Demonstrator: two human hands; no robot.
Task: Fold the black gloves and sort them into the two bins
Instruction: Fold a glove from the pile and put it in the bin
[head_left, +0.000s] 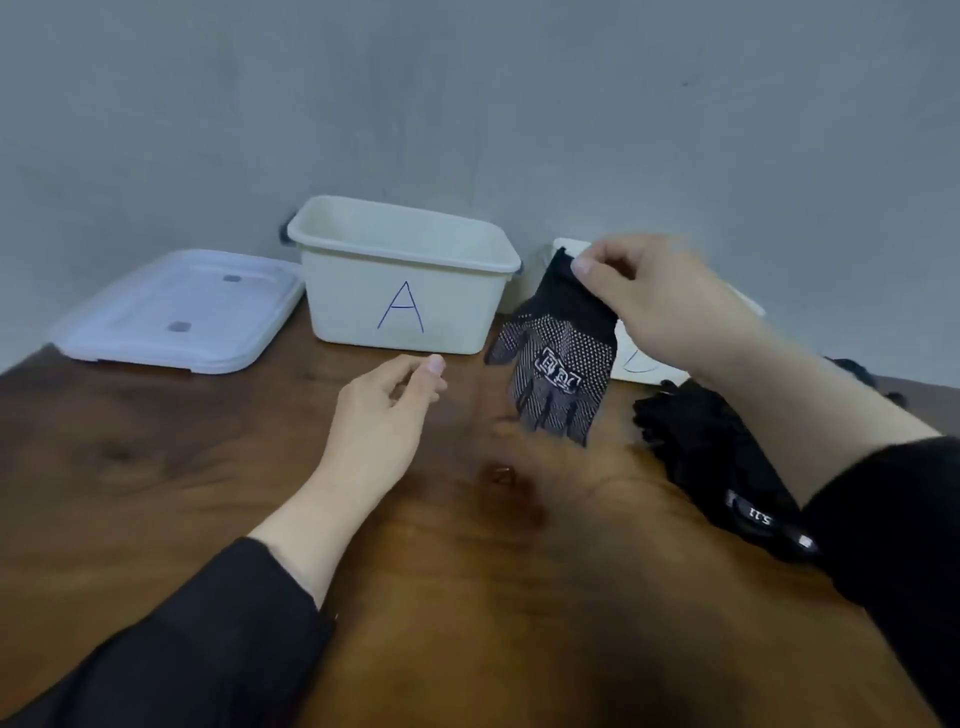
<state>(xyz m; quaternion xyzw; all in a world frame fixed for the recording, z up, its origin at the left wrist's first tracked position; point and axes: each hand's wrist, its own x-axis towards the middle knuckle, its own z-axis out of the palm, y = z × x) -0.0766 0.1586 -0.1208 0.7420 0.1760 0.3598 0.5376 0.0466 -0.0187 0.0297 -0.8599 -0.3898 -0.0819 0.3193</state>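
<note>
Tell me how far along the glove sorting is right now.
Early. The white plastic bin marked A shows no glove from this angle; the second white bin is mostly hidden. The right hand pinches a black dotted-palm glove by its cuff, unfolded; the left hand hovers empty. A pile of black gloves awaits on the wooden table.

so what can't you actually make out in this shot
Head view only:
- Second white plastic bin: mostly hidden behind the right hand and the dangling black dotted knit glove; its blue letter is only partly visible, so unreadable.
- Inside of white bin marked A: the camera angle hides its floor.
- Pile of black gloves: partly under the right forearm; count unclear.
- Left hand: motion-blurred.
</note>
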